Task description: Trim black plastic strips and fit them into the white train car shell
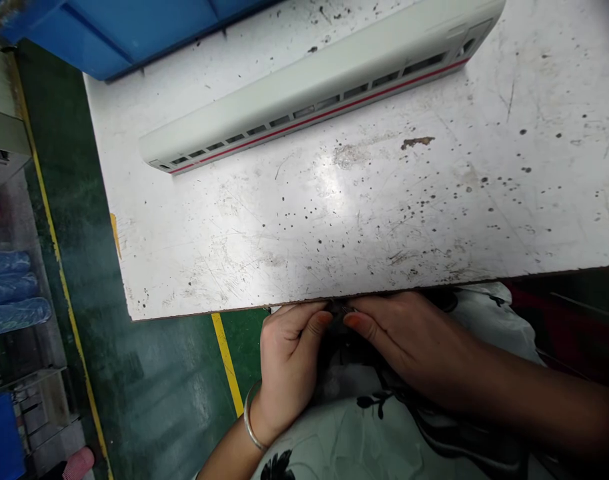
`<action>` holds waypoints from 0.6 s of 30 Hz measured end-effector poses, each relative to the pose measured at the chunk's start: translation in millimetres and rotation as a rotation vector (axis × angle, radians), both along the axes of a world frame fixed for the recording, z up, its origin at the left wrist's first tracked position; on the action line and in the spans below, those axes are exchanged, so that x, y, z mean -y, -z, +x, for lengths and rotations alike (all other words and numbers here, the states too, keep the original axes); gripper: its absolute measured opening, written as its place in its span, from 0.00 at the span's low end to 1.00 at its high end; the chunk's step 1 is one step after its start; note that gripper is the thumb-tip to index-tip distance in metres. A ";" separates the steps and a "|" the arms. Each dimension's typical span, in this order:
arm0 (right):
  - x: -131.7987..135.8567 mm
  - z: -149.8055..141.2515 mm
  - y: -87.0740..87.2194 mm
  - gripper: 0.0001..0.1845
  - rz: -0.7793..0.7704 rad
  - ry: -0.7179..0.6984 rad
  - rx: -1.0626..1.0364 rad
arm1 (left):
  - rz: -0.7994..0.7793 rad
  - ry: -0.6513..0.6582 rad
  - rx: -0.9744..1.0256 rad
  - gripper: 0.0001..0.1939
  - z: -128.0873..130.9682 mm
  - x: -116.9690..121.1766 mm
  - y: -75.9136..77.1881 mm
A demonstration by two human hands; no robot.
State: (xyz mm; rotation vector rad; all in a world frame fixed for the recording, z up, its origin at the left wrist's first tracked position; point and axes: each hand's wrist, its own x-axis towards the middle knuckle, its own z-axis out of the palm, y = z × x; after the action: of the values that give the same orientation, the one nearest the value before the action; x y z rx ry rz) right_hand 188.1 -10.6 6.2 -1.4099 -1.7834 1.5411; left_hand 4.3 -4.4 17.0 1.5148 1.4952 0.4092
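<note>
My left hand (287, 357) and my right hand (409, 337) meet just below the near edge of the white table (334, 220), over my lap. Both pinch a small dark thing (340, 309) between their fingertips; I cannot make out what it is. A silver bangle (250, 421) circles my left wrist. On the table's far side lies a long white model train car (314, 87) with a red stripe and a row of windows, set on a slant and well away from both hands.
The tabletop is scratched and spotted with dark marks. A blue bin (134, 30) stands past the far left corner. At left is green floor (149, 373) with yellow lines, and blue wrapped rolls (11, 293) lie at the far left.
</note>
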 end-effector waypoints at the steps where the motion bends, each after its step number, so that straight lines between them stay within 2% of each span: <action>1: 0.2 -0.2 0.3 0.18 -0.003 0.004 -0.003 | 0.002 -0.003 0.007 0.12 0.0 0.4 0.1; 13: 3.9 -0.7 3.7 0.19 -0.022 0.028 -0.015 | -0.007 -0.045 0.073 0.12 -1.7 4.1 5.3; 15: 4.5 0.4 3.7 0.20 -0.045 0.020 -0.036 | -0.050 -0.073 0.112 0.11 -3.5 4.9 4.6; 18: 7.0 3.5 1.5 0.22 -0.112 0.019 -0.096 | -0.223 -0.176 0.300 0.13 -8.0 5.4 -0.9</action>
State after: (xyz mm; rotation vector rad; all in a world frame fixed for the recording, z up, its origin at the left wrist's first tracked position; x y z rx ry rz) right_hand 191.6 -17.6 4.7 -1.3754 -1.6460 1.6924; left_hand -3.7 -9.9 17.9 1.0993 1.3879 0.5294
